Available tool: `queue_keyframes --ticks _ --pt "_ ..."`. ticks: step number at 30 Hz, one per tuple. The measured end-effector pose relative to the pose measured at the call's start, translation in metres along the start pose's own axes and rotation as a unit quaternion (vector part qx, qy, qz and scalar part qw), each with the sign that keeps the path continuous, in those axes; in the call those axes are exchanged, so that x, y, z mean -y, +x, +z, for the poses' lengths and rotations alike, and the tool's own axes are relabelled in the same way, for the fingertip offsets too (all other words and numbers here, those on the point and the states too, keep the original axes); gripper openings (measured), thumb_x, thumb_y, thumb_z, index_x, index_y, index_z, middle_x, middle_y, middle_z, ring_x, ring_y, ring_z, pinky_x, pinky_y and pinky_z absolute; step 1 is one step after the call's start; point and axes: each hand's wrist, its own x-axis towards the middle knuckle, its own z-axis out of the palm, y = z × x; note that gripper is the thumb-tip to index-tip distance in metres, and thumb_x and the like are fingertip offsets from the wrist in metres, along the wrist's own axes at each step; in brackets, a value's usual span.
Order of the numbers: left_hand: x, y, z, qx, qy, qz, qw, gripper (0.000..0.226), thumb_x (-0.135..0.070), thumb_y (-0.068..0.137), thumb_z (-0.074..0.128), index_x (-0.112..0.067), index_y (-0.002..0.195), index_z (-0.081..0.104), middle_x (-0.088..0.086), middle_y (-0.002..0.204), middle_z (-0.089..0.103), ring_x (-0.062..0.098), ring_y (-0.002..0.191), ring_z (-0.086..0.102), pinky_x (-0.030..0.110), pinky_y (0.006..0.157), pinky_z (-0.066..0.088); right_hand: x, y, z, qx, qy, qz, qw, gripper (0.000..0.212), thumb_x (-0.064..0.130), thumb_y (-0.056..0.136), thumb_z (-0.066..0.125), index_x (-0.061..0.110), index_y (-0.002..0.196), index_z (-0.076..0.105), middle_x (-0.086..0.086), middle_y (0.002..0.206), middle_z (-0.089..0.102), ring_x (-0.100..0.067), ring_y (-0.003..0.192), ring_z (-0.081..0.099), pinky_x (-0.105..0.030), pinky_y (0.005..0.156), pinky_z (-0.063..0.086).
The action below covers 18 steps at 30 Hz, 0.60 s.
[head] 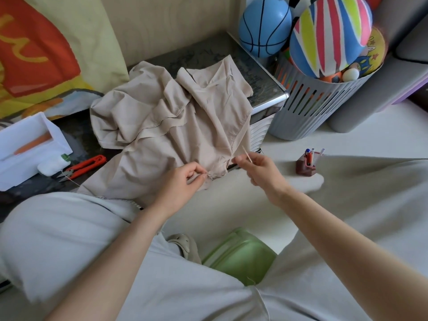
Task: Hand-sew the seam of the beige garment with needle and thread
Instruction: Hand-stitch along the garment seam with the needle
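The beige garment (166, 121) lies crumpled on a low dark table, its lower edge hanging toward my lap. My left hand (183, 184) pinches the garment's hem near the seam, fingers closed on the cloth. My right hand (257, 169) is raised just right of the hem and holds a thin pale stick-like tool (246, 154) that points up and to the left. A fine thread runs between the hem and my hands; the needle itself is too small to make out.
Red thread snips (83, 166) and a white box (27, 144) lie on the table (259, 72) at left. A grey slatted basket (310, 107) full of balls stands at right. A small brown pen holder (306, 166) sits on the floor, a green stool (240, 253) between my knees.
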Motion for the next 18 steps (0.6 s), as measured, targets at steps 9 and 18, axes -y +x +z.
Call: queue_keyframes --ticks 9,18 --pt "-0.001 -0.001 0.006 0.013 -0.026 -0.006 1.000 0.016 -0.003 0.088 0.062 -0.016 0.079 0.062 -0.022 0.055 0.055 -0.005 0.055 0.046 0.007 0.057 0.033 -0.003 0.006 -0.006 0.021 0.255 0.076 0.964 0.024 0.014 0.102 0.034 0.015 0.081 0.047 0.008 0.063 0.058 -0.002 0.038 0.019 -0.012 0.035 0.016" --pt "0.004 0.006 0.012 0.032 -0.064 -0.027 0.997 0.022 -0.003 0.088 0.062 -0.022 0.077 0.060 -0.012 0.060 0.058 -0.003 0.061 0.047 0.012 0.061 0.036 -0.024 0.003 0.000 0.034 -0.177 -0.014 0.984 0.025 0.027 0.092 0.060 0.020 0.069 0.051 0.015 0.039 0.035 -0.003 0.038 0.033 -0.013 0.043 0.025"
